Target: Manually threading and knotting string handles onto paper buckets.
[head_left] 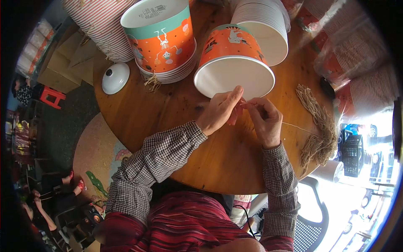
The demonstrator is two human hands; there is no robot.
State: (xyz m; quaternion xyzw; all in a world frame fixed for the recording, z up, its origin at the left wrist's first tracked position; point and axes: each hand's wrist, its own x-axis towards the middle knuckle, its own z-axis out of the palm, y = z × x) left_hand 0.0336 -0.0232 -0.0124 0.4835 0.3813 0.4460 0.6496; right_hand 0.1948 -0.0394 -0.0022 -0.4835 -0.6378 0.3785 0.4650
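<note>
Forearms in checked sleeves (168, 149) are brought in from the lower edge, the left one slanted inward across the surface (218, 168), the right one held more upright, and both wrists are bent so that the fingers meet. By the right hand (265, 122), thin pale twine (297, 126) is pinched between thumb and bent fingertips. The left hand (221, 108) is turned on edge, its thumb raised, its fingers tucked beneath; whether they too are closed on the twine cannot be told, since they are largely hidden.

The twine is held just in front of the paper bucket's rim and is drawn out to the right, toward the loose tan hank (321, 147). It should be found light, limp and rather fibrous, best gripped by the tips close to its end, as little stiffness can be expected of it.

Beyond the hands, the orange paper bucket (235, 75) is laid tilted, its white mouth faced toward the person. It is likely light and stiff but easily dented, so best taken by the rolled rim. Farther off, upturned buckets (161, 46) are nested at the left, and white-sided ones (262, 33) are stacked behind.
</note>
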